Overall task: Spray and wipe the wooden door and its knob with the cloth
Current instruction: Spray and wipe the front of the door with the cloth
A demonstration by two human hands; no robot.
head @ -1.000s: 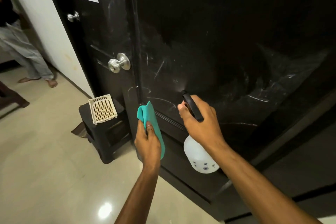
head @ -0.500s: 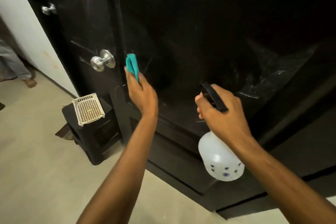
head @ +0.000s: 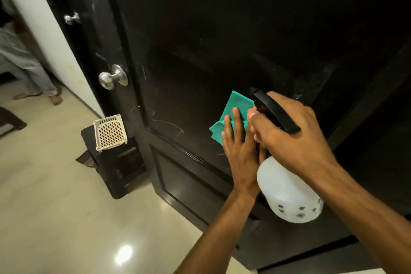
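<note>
The dark wooden door [head: 222, 40] fills most of the view, with streaks on its middle panel. Its silver knob [head: 113, 77] sticks out at the left edge. My left hand [head: 241, 147] presses a teal cloth [head: 233, 109] flat against the panel with straight fingers. My right hand [head: 293, 133] grips the black handle of a white spray bottle [head: 289, 193], held just right of the cloth and partly in front of my left hand.
A small black stool [head: 117, 167] with a cream perforated basket [head: 110, 131] on it stands by the door's left edge. A second door with another silver knob [head: 71, 18] is further back. A person's legs [head: 29, 69] show at far left on the glossy tiled floor [head: 55, 218].
My left hand has slid the cloth from near the door's left edge rightwards and down across the panel, ending beside the bottle. The view shifted left.
</note>
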